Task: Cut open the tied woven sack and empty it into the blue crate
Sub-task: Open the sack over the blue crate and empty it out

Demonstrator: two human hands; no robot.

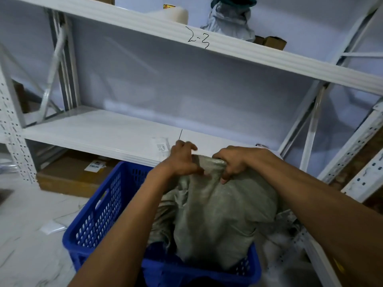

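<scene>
Fingers of our left hand [182,160] & right hand [232,162] pinch bunched top edge of grey-green woven sack [215,216], crumpled, dull, standing upright inside blue crate [97,220], shelf [93,131] at 12 o'clock.

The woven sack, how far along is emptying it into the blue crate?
Done: the woven sack stands in the blue crate. In hand: left hand and right hand grip its top end. No emptied contents or cut opening show, so emptying looks left.
</scene>
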